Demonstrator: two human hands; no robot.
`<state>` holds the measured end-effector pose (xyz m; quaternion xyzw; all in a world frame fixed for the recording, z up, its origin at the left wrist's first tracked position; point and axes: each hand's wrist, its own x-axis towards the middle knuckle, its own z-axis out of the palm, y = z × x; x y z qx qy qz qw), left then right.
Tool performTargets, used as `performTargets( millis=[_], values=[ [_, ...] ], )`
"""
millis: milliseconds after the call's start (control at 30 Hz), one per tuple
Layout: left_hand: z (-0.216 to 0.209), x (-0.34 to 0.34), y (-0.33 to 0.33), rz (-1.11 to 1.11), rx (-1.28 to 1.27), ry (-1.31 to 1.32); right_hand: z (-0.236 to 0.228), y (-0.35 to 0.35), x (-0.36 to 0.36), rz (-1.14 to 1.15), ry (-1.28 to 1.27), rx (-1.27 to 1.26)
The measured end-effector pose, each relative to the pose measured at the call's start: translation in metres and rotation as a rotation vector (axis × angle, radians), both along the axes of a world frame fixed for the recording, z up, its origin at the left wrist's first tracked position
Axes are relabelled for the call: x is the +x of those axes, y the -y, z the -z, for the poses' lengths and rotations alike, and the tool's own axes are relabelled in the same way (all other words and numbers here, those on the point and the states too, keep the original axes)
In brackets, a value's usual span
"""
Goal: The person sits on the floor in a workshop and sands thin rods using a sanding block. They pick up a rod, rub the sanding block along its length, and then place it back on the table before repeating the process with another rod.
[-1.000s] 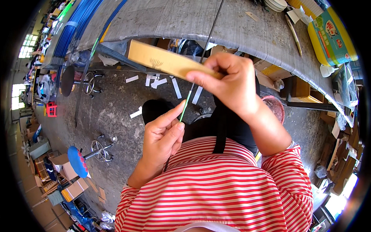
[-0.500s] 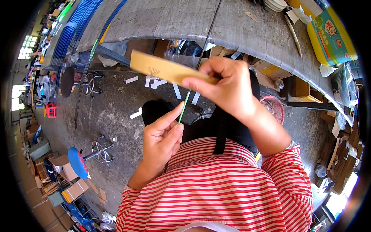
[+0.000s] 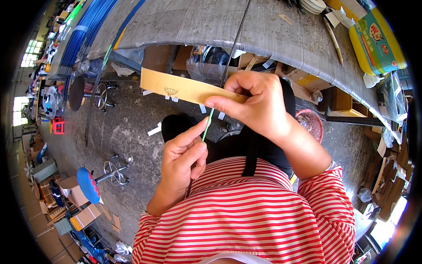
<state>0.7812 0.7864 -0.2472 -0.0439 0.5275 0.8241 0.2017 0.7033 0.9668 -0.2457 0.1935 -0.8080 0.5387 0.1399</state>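
A long, thin dark rod [image 3: 238,33] slants from the grey bench down past my lap, with a green section [image 3: 211,115] between my hands. Thumb and forefinger of my left hand [image 3: 181,162] pinch this green part. Above it, my right hand [image 3: 263,104] is closed on a flat, slightly curved tan strip [image 3: 154,83] bearing a small dark printed design. The strip sticks out to the left and crosses the rod; my right fingers hide its other end. Whether those fingers also grip the rod is hidden.
A grey covered bench [image 3: 176,24] runs across the front, with a yellow jug [image 3: 376,44] at its right. Blue rods [image 3: 74,44] lie at the far left. White strips [image 3: 154,129] litter the floor. A pink bucket [image 3: 317,125] stands right, a blue-seated stool [image 3: 88,185] left.
The tan strip has swung slightly down and left, its printed face now turned more toward me. Both hands keep their grips and have barely moved.
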Motion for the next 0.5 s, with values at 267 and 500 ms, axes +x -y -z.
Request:
performTargets(
  millis=[267, 500],
  values=[
    [0.0034, -0.0005, 0.0038, 0.039, 0.118, 0.048, -0.0006, -0.0006, -0.0001, -0.008, 0.011, 0.014],
    [0.0049, -0.0016, 0.0038, 0.052, 0.176, 0.072, 0.001, 0.0004, 0.0003, 0.011, -0.001, 0.005]
  ],
)
